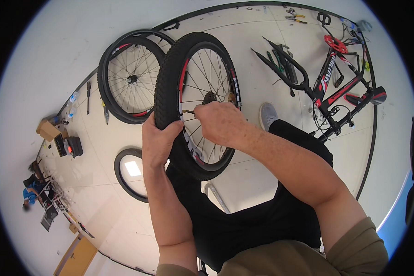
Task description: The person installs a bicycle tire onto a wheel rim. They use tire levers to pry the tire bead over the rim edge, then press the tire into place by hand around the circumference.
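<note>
A bicycle wheel (pixel 160 87) with a knobby black tyre stands upright and slightly tilted in front of me. My left hand (pixel 160 140) is closed round the tyre's near left side, its thumb lying toward the rim. Through the spokes reaches my right hand (pixel 221 122), its fingers pinched at a thin brass-coloured valve stem (pixel 187 112) that points inward from the rim. Just beyond that hand is the dark sprocket cassette (pixel 209 97) at the hub. My right fingertips are partly hidden by the hand itself.
A second wheel (pixel 132 79) with a loose tyre lies behind on the left; another tyre (pixel 119 171) is on the floor. To the right rests a black-and-red bicycle frame (pixel 329 78). Yellow-handled pliers (pixel 299 18) lie at the back, boxes (pixel 48 130) at left.
</note>
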`<move>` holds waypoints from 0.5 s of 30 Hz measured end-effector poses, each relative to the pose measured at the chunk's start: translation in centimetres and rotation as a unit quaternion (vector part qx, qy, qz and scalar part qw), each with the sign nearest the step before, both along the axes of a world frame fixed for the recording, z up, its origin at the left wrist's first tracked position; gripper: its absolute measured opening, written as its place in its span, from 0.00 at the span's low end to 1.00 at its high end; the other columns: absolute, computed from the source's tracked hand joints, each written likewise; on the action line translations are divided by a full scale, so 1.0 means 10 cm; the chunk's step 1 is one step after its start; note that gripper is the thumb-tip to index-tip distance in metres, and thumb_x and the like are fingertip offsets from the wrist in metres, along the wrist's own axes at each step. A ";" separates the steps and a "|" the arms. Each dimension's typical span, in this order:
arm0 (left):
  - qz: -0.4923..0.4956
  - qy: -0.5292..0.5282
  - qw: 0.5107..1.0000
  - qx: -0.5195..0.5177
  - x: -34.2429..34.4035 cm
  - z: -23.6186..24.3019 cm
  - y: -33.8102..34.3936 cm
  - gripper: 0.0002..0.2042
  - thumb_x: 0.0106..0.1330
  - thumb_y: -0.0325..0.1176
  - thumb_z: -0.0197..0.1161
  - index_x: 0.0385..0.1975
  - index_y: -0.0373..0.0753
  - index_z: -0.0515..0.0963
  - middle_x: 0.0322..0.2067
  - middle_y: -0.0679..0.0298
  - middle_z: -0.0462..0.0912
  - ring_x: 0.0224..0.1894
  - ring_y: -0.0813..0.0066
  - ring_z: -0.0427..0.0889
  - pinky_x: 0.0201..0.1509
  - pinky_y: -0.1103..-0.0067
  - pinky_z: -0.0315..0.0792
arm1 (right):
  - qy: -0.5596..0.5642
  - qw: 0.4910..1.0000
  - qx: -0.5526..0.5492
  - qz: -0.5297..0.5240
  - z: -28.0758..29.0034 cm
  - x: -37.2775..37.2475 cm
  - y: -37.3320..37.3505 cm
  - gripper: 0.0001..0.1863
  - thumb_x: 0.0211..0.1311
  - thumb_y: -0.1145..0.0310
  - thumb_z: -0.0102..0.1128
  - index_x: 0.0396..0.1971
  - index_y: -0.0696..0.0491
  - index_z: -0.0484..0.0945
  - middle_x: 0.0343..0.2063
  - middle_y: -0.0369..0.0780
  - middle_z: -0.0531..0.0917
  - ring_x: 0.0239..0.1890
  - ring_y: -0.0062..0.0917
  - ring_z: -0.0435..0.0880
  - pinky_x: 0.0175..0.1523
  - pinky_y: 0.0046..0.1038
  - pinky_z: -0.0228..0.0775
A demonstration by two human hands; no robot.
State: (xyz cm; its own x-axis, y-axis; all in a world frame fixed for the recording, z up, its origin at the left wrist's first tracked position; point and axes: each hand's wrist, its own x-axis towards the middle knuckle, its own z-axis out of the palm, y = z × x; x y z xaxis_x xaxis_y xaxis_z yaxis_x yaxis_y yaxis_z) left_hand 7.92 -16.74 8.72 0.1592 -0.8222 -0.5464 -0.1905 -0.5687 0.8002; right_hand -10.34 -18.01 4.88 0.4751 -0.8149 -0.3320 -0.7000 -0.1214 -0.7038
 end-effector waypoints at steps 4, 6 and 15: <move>-0.008 -0.015 1.000 0.008 0.00 -0.02 0.00 0.12 0.54 0.27 0.68 0.37 0.31 0.79 0.28 0.67 0.80 0.28 0.81 0.76 0.34 0.80 0.72 | 0.008 0.999 -0.017 0.035 0.00 0.01 -0.01 0.10 0.56 0.76 0.54 0.35 0.60 0.82 0.31 0.52 0.86 0.38 0.47 0.87 0.46 0.46 0.79; -0.007 -0.019 1.000 0.011 -0.01 -0.01 0.01 0.12 0.55 0.27 0.68 0.37 0.31 0.78 0.28 0.67 0.80 0.28 0.81 0.76 0.34 0.80 0.71 | 0.002 0.999 -0.021 0.040 -0.01 0.00 0.00 0.09 0.56 0.76 0.54 0.35 0.60 0.82 0.30 0.52 0.86 0.38 0.47 0.87 0.45 0.45 0.79; -0.001 -0.034 0.999 -0.023 -0.01 -0.08 0.00 0.15 0.57 0.31 0.70 0.40 0.30 0.77 0.29 0.68 0.79 0.29 0.81 0.75 0.34 0.80 0.71 | -0.033 0.999 -0.014 -0.003 -0.13 0.04 0.02 0.09 0.62 0.74 0.53 0.35 0.60 0.82 0.27 0.53 0.85 0.36 0.49 0.86 0.45 0.46 0.78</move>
